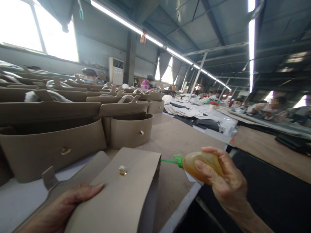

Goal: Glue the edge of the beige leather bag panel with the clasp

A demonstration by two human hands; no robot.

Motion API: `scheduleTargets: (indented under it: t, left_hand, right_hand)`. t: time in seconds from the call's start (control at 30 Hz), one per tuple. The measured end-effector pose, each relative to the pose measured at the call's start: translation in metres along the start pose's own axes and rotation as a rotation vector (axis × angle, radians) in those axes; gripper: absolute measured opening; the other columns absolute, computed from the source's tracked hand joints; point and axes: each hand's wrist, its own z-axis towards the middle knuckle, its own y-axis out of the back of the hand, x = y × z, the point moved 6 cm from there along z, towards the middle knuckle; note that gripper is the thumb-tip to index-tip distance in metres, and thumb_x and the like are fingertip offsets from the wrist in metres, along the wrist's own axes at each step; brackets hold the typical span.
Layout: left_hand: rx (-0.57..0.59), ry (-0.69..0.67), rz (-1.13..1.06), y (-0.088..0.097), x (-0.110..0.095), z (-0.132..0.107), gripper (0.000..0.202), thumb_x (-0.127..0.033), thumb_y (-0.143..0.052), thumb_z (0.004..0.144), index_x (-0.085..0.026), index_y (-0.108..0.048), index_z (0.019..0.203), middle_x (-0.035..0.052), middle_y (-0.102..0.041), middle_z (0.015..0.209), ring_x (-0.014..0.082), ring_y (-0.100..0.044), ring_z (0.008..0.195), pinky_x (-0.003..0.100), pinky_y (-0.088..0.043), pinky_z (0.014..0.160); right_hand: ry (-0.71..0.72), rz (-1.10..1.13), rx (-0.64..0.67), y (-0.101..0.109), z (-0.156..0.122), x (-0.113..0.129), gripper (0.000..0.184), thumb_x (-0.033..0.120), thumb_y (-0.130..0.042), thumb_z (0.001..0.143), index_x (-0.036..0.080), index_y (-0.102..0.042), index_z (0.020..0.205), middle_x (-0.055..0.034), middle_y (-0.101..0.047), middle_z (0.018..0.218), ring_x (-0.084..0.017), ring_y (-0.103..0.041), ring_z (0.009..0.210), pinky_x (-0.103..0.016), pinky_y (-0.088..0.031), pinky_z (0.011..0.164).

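My right hand [224, 181] grips a squeeze bottle of yellow glue [200, 163] with a green nozzle. The nozzle tip touches the right edge of a beige bag flap [121, 194] that carries a small gold clasp [122, 170]. My left hand [70, 202] lies flat on the left part of that beige bag, pressing it onto the worktable [170, 136].
Rows of finished beige bags [128, 129] stand on the table at the left and stretch to the back. Dark and white material sheets [194, 113] lie further right. Other people sit at distant tables. A dark gap lies below the table's front edge.
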Motion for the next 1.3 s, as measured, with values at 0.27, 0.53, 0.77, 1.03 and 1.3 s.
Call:
scheduleTargets:
  t: [0.27, 0.53, 0.77, 1.03, 1.3]
  left_hand:
    - [0.002, 0.003, 0.021, 0.000, -0.003, -0.002, 0.050, -0.013, -0.080, 0.063, -0.010, -0.062, 0.110, 0.0139, -0.073, 0.078, 0.0380, -0.069, 0.069, 0.052, -0.057, 0.066]
    - [0.008, 0.037, -0.001, -0.007, -0.002, -0.005, 0.046, -0.009, -0.084, 0.055, -0.011, -0.065, 0.097, 0.0186, -0.072, 0.078, 0.0396, -0.069, 0.069, 0.052, -0.058, 0.065]
    - [0.040, 0.094, -0.044, -0.009, 0.000, -0.001, 0.064, -0.010, -0.080, 0.062, -0.005, -0.056, 0.121, 0.0204, -0.072, 0.080, 0.0405, -0.069, 0.070, 0.053, -0.058, 0.067]
    - [-0.020, -0.001, 0.027, -0.002, -0.007, 0.000, 0.076, -0.010, -0.080, 0.059, -0.003, -0.051, 0.128, 0.0292, -0.069, 0.090, 0.0420, -0.068, 0.072, 0.054, -0.056, 0.069]
    - [-0.066, -0.055, 0.079, -0.008, -0.010, -0.003, 0.075, -0.011, -0.090, 0.040, -0.005, -0.062, 0.109, 0.0257, -0.070, 0.084, 0.0387, -0.067, 0.067, 0.053, -0.055, 0.070]
  right_hand:
    - [0.017, -0.031, 0.043, 0.000, -0.006, -0.003, 0.038, 0.054, -0.068, 0.070, 0.025, -0.061, 0.094, 0.0022, -0.059, 0.072, -0.017, -0.054, 0.058, -0.029, -0.045, 0.056]
    - [0.040, -0.024, 0.067, 0.004, -0.012, -0.010, 0.038, 0.052, -0.068, 0.073, 0.025, -0.059, 0.098, 0.0008, -0.063, 0.077, -0.018, -0.060, 0.063, -0.028, -0.047, 0.058]
    - [0.133, -0.072, 0.033, 0.007, -0.013, -0.007, 0.032, 0.049, -0.067, 0.077, 0.027, -0.060, 0.098, 0.0042, -0.062, 0.075, -0.014, -0.057, 0.060, -0.025, -0.046, 0.057]
    - [0.216, -0.128, -0.032, 0.008, -0.009, 0.007, 0.028, 0.046, -0.064, 0.079, 0.026, -0.060, 0.098, 0.0027, -0.063, 0.083, -0.015, -0.058, 0.065, -0.026, -0.045, 0.059]
    - [0.346, -0.165, 0.017, 0.009, -0.013, -0.007, 0.026, 0.043, -0.066, 0.079, 0.027, -0.061, 0.099, 0.0024, -0.066, 0.088, -0.016, -0.062, 0.067, -0.026, -0.049, 0.061]
